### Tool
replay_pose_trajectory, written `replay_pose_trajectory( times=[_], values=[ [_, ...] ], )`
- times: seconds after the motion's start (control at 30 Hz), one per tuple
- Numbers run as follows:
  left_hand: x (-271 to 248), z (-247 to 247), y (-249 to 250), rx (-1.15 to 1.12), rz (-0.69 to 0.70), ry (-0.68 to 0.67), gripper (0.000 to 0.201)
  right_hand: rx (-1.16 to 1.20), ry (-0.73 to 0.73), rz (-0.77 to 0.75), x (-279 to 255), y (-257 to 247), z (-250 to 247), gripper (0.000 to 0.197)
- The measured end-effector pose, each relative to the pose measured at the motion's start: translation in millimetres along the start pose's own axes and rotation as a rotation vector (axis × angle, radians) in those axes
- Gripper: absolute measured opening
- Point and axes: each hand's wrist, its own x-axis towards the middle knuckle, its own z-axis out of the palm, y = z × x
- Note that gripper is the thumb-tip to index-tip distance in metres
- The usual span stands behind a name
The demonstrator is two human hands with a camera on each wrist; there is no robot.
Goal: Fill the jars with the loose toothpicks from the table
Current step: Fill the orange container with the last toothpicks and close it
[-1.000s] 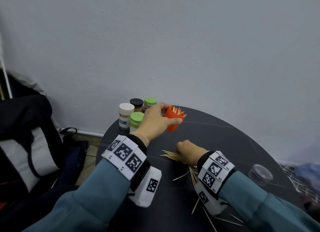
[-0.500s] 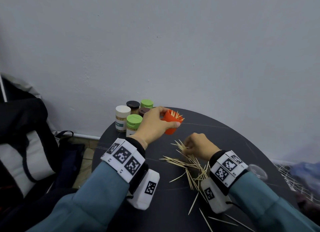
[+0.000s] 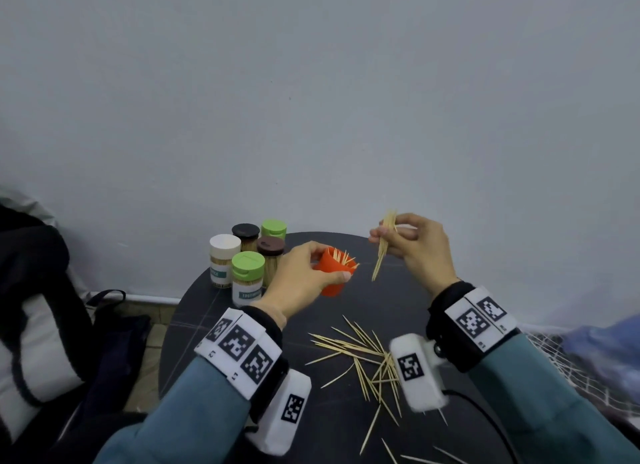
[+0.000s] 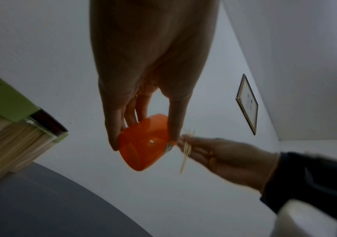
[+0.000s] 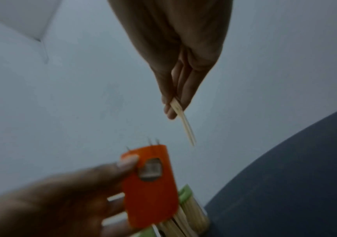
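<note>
Holding orange jar point(image 3: 334, 273) w/ left grip point(image 3: 304, 276), tilted; pinching toothpick bundle point(image 3: 383, 245) w/ right grip point(image 3: 412, 244). Risking tips snagging rim, scattering onto bench point(image 3: 398, 301).

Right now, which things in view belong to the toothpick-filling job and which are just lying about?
In the job:
- orange jar, gripped by the left hand
- toothpick bundle, pinched by the right hand
- loose toothpicks on the table
- capped jars, full

Lying about:
- bags beside the table
</note>
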Motion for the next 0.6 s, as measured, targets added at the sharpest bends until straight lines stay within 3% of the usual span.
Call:
replay_pose_trajectory(
  times=[0.17,0.4,0.6],
  values=[
    [2,7,-3,-0.026,0.002,-0.008,0.057,0.074,0.066,-0.12,1,-23,16,0.005],
    [4,11,-4,-0.075,0.031,0.016,0.05,-0.071,-0.038,-0.097,-19,6,35,0.008],
    [5,11,-5,-0.072,0.05,0.007,0.05,-0.015,-0.074,-0.068,-22,19,34,0.005]
  ],
)
